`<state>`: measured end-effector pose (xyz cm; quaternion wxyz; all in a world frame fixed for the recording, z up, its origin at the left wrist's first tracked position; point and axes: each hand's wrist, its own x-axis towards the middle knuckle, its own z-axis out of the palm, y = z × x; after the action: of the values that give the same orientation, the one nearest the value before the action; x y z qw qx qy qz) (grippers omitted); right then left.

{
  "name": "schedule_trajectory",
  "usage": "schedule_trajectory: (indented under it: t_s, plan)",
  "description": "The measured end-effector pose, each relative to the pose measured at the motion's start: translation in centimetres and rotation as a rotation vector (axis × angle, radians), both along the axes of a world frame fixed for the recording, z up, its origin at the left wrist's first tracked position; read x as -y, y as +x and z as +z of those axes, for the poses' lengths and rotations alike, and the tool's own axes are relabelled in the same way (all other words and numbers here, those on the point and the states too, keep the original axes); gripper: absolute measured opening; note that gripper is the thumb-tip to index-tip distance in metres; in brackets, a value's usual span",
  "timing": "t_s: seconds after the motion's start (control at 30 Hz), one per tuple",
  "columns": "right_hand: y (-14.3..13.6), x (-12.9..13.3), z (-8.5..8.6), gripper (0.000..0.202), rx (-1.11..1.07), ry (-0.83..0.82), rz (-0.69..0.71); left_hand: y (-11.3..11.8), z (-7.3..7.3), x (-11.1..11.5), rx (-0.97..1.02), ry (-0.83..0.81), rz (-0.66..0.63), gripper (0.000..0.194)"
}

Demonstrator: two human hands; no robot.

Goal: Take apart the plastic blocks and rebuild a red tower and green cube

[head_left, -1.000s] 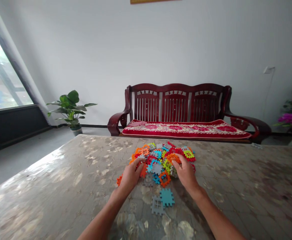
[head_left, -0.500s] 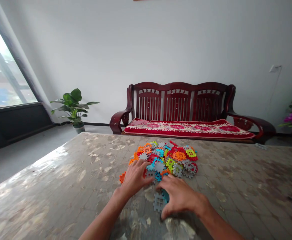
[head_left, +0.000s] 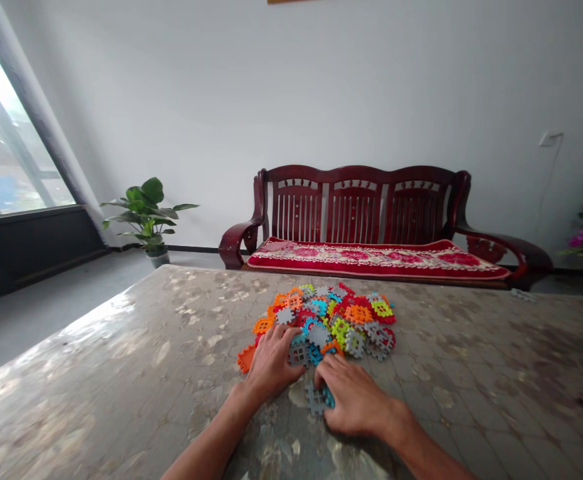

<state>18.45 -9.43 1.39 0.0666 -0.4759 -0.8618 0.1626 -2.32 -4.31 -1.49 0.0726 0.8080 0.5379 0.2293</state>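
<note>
A heap of colourful plastic interlocking tiles (head_left: 341,327) lies on the table. At its near left side, my left hand (head_left: 275,360) has its thumb and index finger curled about a grey window tile (head_left: 298,355); its other fingers rest over nearby pieces and hide them. Closer to me, my right hand (head_left: 356,399) closes its thumb and fingers on a grey window tile (head_left: 315,400) with a blue tile (head_left: 328,397) against it. The palm partly covers the blue one. An orange tile (head_left: 246,359) lies just left of my left hand.
The table (head_left: 121,373) has a patterned, shiny cover. A small grey piece (head_left: 522,294) lies near its far right edge. Beyond stands a dark red wooden bench (head_left: 361,213) with a red patterned cushion (head_left: 376,259). A potted plant (head_left: 146,213) stands at the left.
My right hand's fingers have closed in on the grey and blue tiles, which shifted slightly away from me. My left hand has come down a little, its thumb now nearer the grey tile.
</note>
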Motion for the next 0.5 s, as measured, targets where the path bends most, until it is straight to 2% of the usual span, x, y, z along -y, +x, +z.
schedule_trajectory:
  t_s: [0.2,0.33,0.4,0.5]
  plan:
    - [0.1,0.2,-0.3,0.047,-0.043,0.017,0.046,-0.5,-0.6,-0.8,0.109,-0.027,-0.008,0.072]
    - [0.6,-0.1,0.6,0.052,-0.104,0.045,0.088,-0.7,-0.7,-1.0,0.258,-0.060,-0.001,0.056]
    - [1.2,-0.6,1.2,0.054,-0.168,0.109,0.059,-0.8,-0.7,-1.0,0.331,-0.058,-0.004,0.047]
    - [2.2,-2.0,2.0,0.046,-0.267,0.284,-0.093,-0.7,-0.8,-1.2,0.405,-0.034,-0.014,0.041]
